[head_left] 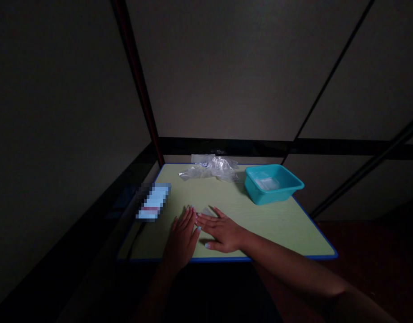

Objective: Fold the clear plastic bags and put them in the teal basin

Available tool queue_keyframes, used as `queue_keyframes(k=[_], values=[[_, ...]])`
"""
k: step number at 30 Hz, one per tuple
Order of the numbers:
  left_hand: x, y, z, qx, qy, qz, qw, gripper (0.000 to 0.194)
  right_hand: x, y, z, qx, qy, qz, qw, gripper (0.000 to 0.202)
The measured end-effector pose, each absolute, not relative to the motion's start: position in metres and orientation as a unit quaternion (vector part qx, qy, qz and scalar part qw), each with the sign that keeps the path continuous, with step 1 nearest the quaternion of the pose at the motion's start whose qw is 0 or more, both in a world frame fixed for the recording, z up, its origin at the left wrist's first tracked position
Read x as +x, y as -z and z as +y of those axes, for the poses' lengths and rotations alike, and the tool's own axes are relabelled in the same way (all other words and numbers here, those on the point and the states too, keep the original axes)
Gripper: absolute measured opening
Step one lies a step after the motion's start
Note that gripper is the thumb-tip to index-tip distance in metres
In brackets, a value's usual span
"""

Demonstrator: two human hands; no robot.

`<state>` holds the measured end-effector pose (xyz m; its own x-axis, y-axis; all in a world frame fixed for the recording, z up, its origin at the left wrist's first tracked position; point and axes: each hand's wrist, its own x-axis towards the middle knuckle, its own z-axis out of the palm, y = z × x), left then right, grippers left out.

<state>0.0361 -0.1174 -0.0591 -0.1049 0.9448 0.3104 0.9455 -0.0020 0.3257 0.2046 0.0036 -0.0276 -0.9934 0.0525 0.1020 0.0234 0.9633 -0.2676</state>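
Note:
Near the front of a yellow-green table [267, 229], my left hand [183, 235] lies with its fingers stretched forward and its thumb out to the side. My right hand [223, 231] rests flat beside it, fingers spread and pointing left, its fingertips meeting those of the left. A small clear plastic piece [206, 211], perhaps a bag, shows just beyond the right fingers. Most of it is hidden under my hands, so its full shape cannot be made out.
At the back lies a crumpled heap of clear plastic bags [218, 168]. A turquoise basin [270, 196] with flat clear-white pieces inside stands at the right. On the left edge is a blurred-out phone-like screen [154, 202]. Walls rise behind and left of the table.

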Motion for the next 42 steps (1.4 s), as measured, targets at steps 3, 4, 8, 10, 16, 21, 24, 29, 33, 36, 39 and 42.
queue_keyframes(k=[3,4,8,10,16,21,24,29,33,36,39,42], values=[[0.036,0.060,-0.118,-0.662,0.242,-0.709,-0.014,0.051,0.206,0.028,0.002,-0.017,-0.143,-0.989,0.043,0.071],[0.037,0.059,-0.118,-0.662,0.242,-0.709,-0.018,0.051,0.206,0.029,0.002,-0.018,-0.147,-0.988,0.040,0.071],[0.038,0.055,-0.118,-0.663,0.233,-0.711,-0.033,0.051,0.204,0.027,0.001,-0.017,-0.164,-0.985,0.040,0.071],[0.038,0.054,-0.118,-0.664,0.233,-0.710,-0.032,0.051,0.204,0.026,0.003,-0.014,-0.170,-0.985,0.040,0.068],[0.038,0.052,-0.119,-0.671,0.238,-0.702,-0.011,0.052,0.205,0.028,0.011,-0.122,-0.142,-0.980,0.073,0.061],[0.041,0.043,-0.121,-0.710,0.199,-0.675,-0.017,0.050,0.202,0.034,0.011,-0.137,-0.123,-0.982,0.037,0.063],[0.041,0.040,-0.123,-0.732,0.193,-0.653,-0.020,0.042,0.201,0.034,0.013,-0.148,-0.148,-0.977,0.042,0.059],[0.039,0.040,-0.125,-0.747,0.200,-0.633,-0.022,0.038,0.197,0.024,0.015,-0.331,-0.133,-0.925,0.129,0.041],[0.038,0.041,-0.124,-0.751,0.184,-0.633,-0.036,0.036,0.188,0.019,0.006,-0.457,-0.080,-0.879,0.112,0.037],[0.037,0.043,-0.122,-0.756,0.183,-0.628,-0.028,0.036,0.179,0.021,-0.005,-0.477,-0.086,-0.868,0.107,0.037],[0.035,0.046,-0.121,-0.763,0.184,-0.619,-0.013,0.033,0.172,0.021,-0.013,-0.484,-0.098,-0.862,0.113,0.038],[0.031,0.053,-0.118,-0.771,0.174,-0.613,0.001,0.031,0.168,0.015,-0.017,-0.481,-0.126,-0.862,0.096,0.035]])
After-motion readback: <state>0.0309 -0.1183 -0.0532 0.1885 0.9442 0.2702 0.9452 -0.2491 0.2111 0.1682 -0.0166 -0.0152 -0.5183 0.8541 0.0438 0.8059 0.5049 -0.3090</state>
